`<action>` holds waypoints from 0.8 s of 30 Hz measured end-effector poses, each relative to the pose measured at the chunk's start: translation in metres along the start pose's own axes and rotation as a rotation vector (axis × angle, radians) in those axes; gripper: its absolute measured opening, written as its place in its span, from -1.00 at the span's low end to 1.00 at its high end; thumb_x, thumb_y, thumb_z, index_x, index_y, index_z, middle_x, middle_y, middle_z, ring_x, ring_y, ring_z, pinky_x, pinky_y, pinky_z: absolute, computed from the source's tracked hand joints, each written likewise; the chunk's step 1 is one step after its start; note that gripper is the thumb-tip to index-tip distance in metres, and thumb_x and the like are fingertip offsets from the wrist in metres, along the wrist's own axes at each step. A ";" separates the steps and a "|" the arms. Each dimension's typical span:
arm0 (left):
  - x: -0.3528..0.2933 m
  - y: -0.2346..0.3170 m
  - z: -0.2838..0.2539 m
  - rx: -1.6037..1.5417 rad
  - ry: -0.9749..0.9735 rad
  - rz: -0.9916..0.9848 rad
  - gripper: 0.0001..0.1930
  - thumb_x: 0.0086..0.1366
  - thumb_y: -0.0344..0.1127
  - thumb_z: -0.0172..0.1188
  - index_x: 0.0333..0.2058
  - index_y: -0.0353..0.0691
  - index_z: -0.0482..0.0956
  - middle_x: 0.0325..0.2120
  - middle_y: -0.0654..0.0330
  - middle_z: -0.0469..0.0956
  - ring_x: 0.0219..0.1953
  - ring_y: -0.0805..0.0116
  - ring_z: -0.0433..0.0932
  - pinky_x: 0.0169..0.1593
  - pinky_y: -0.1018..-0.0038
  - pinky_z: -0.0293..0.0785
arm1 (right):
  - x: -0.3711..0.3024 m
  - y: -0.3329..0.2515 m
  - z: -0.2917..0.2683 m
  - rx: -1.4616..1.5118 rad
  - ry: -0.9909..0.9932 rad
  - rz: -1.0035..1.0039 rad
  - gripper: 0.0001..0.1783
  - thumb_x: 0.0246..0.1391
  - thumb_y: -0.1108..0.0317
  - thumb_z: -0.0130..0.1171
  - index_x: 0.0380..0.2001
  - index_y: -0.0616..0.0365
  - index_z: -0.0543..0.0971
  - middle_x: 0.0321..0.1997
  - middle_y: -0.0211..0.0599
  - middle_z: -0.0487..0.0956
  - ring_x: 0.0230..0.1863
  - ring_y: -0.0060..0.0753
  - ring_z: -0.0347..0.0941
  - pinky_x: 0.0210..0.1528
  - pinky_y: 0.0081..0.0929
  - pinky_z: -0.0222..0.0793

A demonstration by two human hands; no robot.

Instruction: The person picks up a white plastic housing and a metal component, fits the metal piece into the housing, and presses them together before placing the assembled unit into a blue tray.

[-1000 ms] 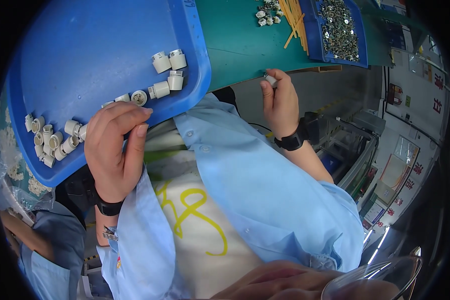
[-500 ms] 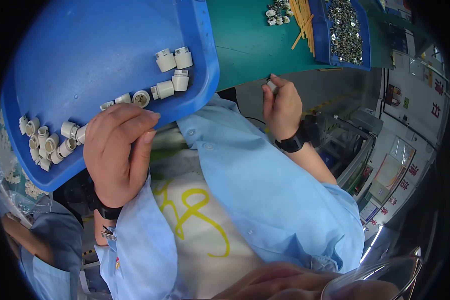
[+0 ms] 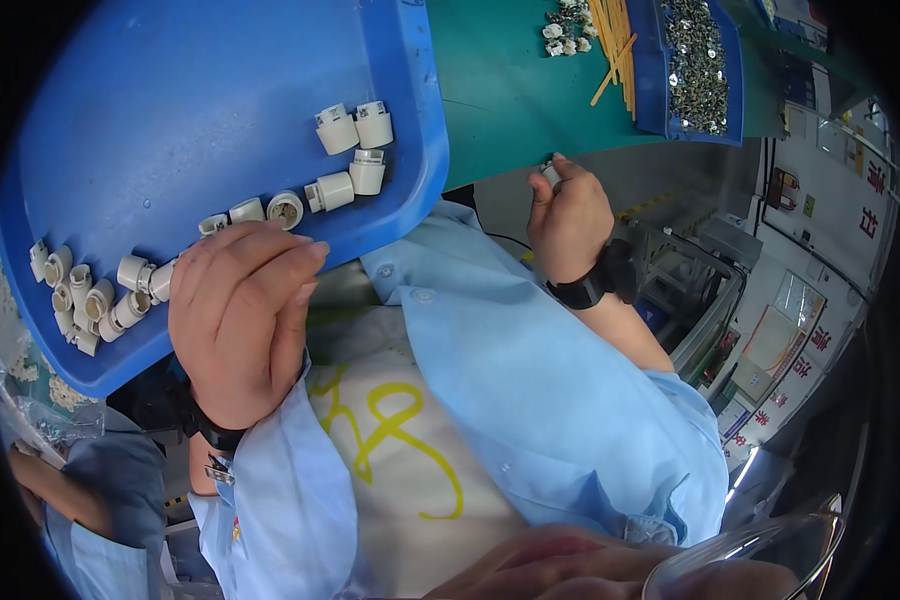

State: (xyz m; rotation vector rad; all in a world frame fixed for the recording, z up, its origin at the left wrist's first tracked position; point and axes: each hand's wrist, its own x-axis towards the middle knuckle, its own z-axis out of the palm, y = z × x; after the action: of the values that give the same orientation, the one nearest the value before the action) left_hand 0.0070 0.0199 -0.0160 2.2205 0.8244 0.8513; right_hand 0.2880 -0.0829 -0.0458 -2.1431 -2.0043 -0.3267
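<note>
My left hand (image 3: pixel 240 325) lies across the near rim of a big blue tray (image 3: pixel 410 235), its fingers loosely stretched and slightly apart. Nothing shows in it, though the space under the palm is hidden. Close to its fingertips, several white lamp sockets (image 3: pixel 286 209) lie in the tray; one turns its round opening upward. More sockets (image 3: pixel 98 297) cluster in the tray's left corner. Off the green table's front edge, my right hand (image 3: pixel 573 222) is closed, pinching a small white part (image 3: pixel 551 177) between thumb and index finger. The fingers partly cover that part.
On the green table (image 3: pixel 510 110) are small white-and-metal pieces (image 3: pixel 568 30), yellow sticks (image 3: pixel 618 55) and a blue bin (image 3: pixel 735 100) of small metal parts. Another person's arm (image 3: pixel 65 490) is at lower left, near a clear plastic bag (image 3: pixel 70 418).
The tray and table contents appear slightly lower in the picture. My left thumb and fingers have loosened a little; my right hand has shifted slightly, still pinching the small white part.
</note>
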 end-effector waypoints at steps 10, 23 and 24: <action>0.003 0.001 0.004 0.087 0.021 -0.035 -0.80 -0.11 -0.45 0.19 -0.41 -0.18 0.53 -0.45 0.22 0.50 -0.33 0.22 0.49 -0.26 0.39 0.35 | 0.002 0.001 0.004 -0.033 -0.039 0.005 -0.76 -0.04 0.37 0.12 -0.33 0.30 0.40 -0.56 -0.15 0.45 -0.57 -0.11 0.41 -0.56 -0.36 0.32; 0.004 0.002 0.009 0.106 0.035 -0.041 -0.81 -0.14 -0.45 0.19 -0.44 -0.16 0.54 -0.47 0.24 0.51 -0.35 0.25 0.50 -0.27 0.42 0.36 | 0.013 0.013 -0.008 -0.130 -0.232 -0.183 -0.76 -0.08 0.40 0.13 -0.35 0.31 0.39 -0.64 -0.19 0.42 -0.62 -0.19 0.39 -0.60 -0.39 0.30; 0.005 0.002 0.010 0.106 0.034 -0.032 -0.81 -0.14 -0.45 0.19 -0.44 -0.16 0.54 -0.47 0.24 0.51 -0.35 0.25 0.50 -0.27 0.42 0.36 | 0.013 0.014 -0.009 -0.139 -0.243 -0.216 -0.75 -0.09 0.40 0.14 -0.35 0.31 0.39 -0.64 -0.19 0.41 -0.62 -0.20 0.38 -0.60 -0.39 0.30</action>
State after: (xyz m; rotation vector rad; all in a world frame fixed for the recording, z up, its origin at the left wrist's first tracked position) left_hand 0.0174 0.0193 -0.0190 2.2836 0.9392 0.8505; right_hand 0.3029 -0.0735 -0.0334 -2.1391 -2.4243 -0.2531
